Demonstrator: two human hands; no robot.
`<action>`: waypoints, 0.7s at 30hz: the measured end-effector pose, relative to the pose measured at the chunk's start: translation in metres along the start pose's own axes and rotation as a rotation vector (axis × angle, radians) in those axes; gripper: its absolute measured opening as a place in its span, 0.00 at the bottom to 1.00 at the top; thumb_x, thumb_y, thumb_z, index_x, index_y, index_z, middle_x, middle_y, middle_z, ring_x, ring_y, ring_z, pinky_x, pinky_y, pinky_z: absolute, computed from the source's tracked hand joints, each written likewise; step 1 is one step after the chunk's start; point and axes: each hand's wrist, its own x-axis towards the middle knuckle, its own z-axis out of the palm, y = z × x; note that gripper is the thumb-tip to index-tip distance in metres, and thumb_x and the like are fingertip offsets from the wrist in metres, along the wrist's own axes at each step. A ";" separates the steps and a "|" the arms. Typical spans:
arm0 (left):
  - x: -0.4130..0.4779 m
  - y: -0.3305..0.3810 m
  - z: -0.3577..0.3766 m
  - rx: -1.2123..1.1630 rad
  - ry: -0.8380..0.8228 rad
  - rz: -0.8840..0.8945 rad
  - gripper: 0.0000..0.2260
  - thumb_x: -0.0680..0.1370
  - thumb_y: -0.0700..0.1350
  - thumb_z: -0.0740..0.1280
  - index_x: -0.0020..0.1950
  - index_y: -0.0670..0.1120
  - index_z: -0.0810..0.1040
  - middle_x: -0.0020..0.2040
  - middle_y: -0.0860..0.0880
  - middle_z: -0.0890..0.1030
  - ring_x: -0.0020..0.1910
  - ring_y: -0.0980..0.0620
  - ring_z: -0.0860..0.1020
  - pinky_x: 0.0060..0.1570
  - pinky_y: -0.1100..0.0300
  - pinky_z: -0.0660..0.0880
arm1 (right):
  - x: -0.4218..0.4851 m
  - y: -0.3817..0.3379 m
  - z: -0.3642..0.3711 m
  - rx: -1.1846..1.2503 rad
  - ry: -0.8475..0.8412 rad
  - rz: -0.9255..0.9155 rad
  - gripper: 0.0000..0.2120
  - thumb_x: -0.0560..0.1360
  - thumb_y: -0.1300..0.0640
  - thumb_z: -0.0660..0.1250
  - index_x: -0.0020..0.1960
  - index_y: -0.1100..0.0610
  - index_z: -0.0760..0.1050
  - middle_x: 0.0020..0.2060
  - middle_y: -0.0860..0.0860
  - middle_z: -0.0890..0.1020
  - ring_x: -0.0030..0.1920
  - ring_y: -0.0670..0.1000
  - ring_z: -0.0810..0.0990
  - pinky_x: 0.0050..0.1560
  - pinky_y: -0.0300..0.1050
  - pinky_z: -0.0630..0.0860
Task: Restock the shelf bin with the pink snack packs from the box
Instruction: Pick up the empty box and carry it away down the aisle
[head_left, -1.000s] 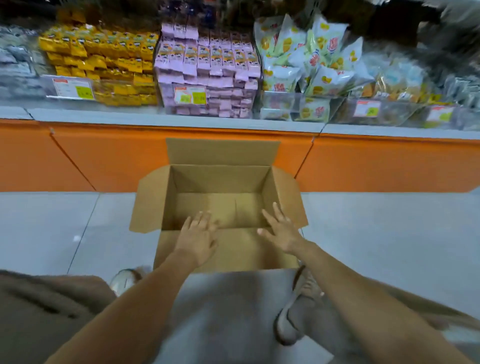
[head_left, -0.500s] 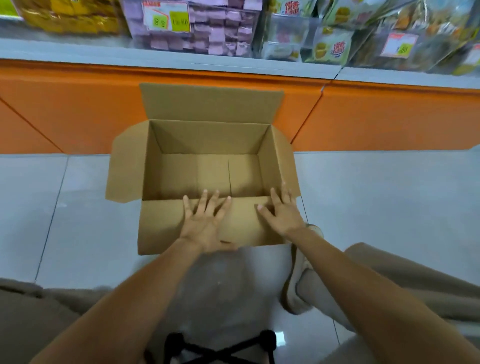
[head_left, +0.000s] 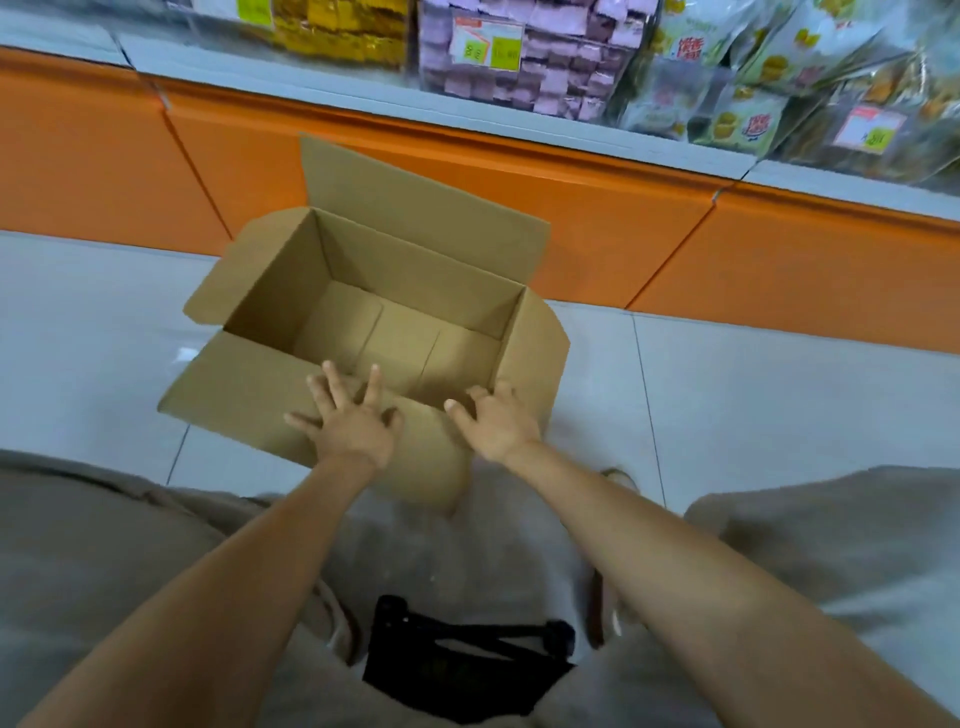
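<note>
Touching box (head_left: 415, 275), left hand (head_left: 353, 434), right hand (head_left: 501, 423)

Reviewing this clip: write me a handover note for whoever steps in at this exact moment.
Left hand: fingers spread flat on the near flap, holding nothing.
Right hand: on the same flap by the right corner; fingers bent at the rim, grip unclear.
Cardboard box: on the floor, flaps open, no packs visible inside.
Pink snack packs: stacked in the shelf bin above.
Done: box looks emptied.
Left: probably just clearing the box away. The bin's top is out of frame, so check that it is full.
</note>
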 end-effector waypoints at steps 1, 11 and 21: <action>-0.001 0.003 0.001 -0.054 -0.009 -0.053 0.30 0.80 0.64 0.48 0.78 0.59 0.39 0.77 0.41 0.32 0.75 0.36 0.34 0.69 0.28 0.44 | 0.008 0.002 -0.004 -0.016 0.042 -0.040 0.27 0.80 0.40 0.52 0.72 0.54 0.66 0.71 0.61 0.62 0.71 0.61 0.62 0.68 0.52 0.63; 0.017 0.036 0.034 -0.291 0.108 -0.287 0.46 0.73 0.71 0.57 0.78 0.50 0.34 0.74 0.38 0.27 0.74 0.37 0.30 0.69 0.29 0.46 | 0.071 0.058 0.019 -0.164 0.125 -0.242 0.27 0.81 0.43 0.48 0.79 0.49 0.50 0.78 0.54 0.39 0.77 0.53 0.37 0.77 0.53 0.42; 0.003 -0.042 0.040 -0.230 0.165 -0.123 0.46 0.74 0.64 0.62 0.78 0.50 0.34 0.75 0.43 0.28 0.75 0.41 0.31 0.71 0.32 0.44 | 0.008 0.009 0.076 -0.142 0.299 -0.145 0.28 0.79 0.42 0.46 0.74 0.50 0.65 0.75 0.56 0.62 0.75 0.57 0.61 0.59 0.53 0.70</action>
